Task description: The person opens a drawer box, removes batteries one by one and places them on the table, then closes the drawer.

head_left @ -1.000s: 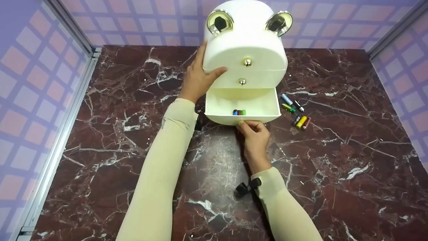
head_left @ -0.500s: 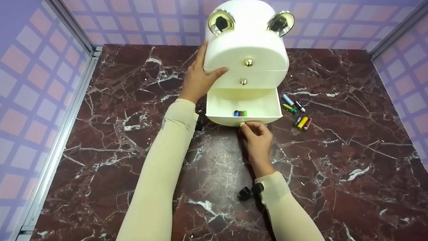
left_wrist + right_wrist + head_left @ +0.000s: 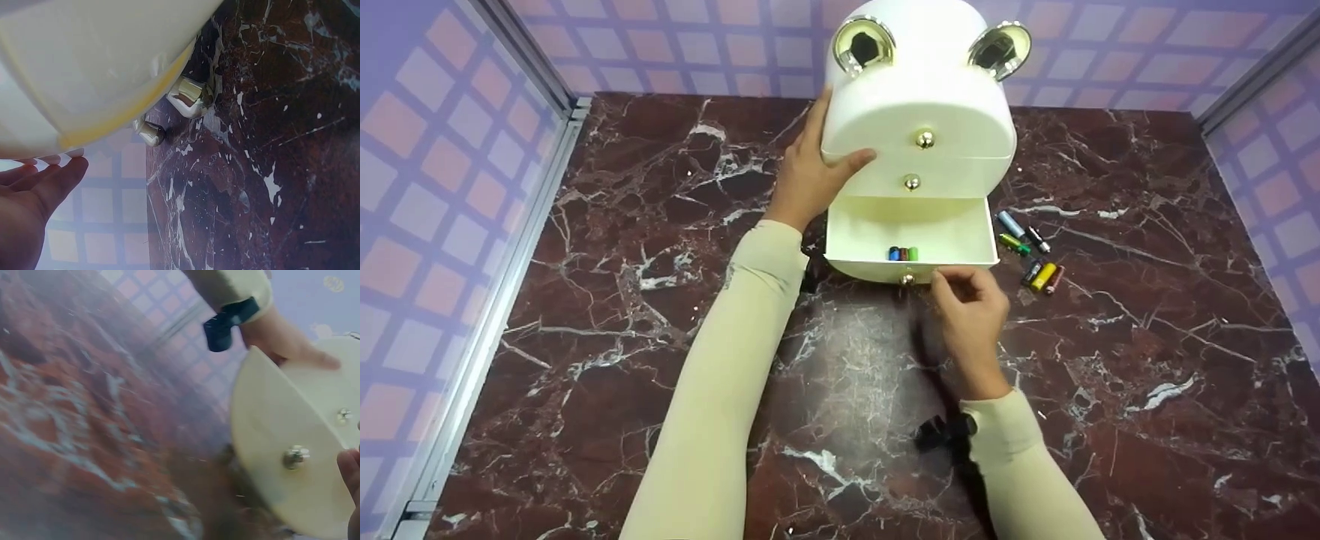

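A white rounded storage box (image 3: 877, 112) has two gold-rimmed eye-like rings on top and gold knobs on its drawers. Its bottom drawer (image 3: 960, 236) is pulled out, with 3 small batteries (image 3: 904, 254), blue, red and green, inside at the front. My left hand (image 3: 810, 176) lies against the box's left side, thumb across the front; in the left wrist view, its fingers (image 3: 64, 180) touch the wall. Just right of the bottom knob (image 3: 907, 279), my right hand (image 3: 975, 315) hovers with loosely bent fingers, holding nothing. The right wrist view shows that knob (image 3: 295, 457) free.
Several loose batteries (image 3: 1042, 277) in mixed colours lie on the dark red marble table (image 3: 1147, 315), right of the drawer. Checkered walls (image 3: 720, 52) stand behind and at both sides, with a metal rail (image 3: 521, 247) along the left edge.
My right hand has let go of the bottom drawer's knob and moved right. The drawer stays out. My left hand keeps its place on the box.
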Tool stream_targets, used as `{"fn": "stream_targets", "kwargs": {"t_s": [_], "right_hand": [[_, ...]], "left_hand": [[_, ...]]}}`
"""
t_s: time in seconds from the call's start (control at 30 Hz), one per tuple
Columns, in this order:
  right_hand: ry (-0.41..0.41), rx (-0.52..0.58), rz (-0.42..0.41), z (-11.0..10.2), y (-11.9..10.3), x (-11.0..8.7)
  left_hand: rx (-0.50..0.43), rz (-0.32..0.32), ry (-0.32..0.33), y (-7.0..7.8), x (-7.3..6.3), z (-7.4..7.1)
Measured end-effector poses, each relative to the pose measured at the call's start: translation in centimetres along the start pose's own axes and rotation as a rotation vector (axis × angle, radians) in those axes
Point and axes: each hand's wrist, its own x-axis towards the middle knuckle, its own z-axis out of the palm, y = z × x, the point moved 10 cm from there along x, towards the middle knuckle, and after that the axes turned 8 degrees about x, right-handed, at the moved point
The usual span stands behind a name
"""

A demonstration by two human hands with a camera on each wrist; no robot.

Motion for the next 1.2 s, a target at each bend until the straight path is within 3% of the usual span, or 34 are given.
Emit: {"fn": "stream_targets", "kwargs": {"t_s": [0.13, 0.33, 0.47, 0.73, 1.0, 1.2], "right_hand": [[-0.071, -0.049, -0.097, 0.1, -1.3, 1.2], [-0.206, -0.1, -0.14, 0.4, -0.9, 3.7], [-0.325, -0.199, -0.16, 1.4, -1.2, 5.0], [-0.602, -0.523, -0.068, 4.2, -0.4, 7.2], [-0.763, -0.619, 0.042, 6.8, 1.8, 8.6], [-0.874, -0.777, 0.069, 8.4, 4.0, 9.0]], "left_hand": [[0.007, -0.007, -0.007, 0.0, 0.0, 0.1], [0.01, -0.014, -0.021, 0.0, -0.1, 0.3], [0.001, -0.02, -0.022, -0.1, -0.2, 0.3], [0.008, -0.015, -0.017, 0.1, -0.2, 0.1], [0.007, -0.011, -0.02, 0.2, -0.3, 0.2], [0.001, -0.023, -0.017, 0.1, -0.4, 0.0]]}}
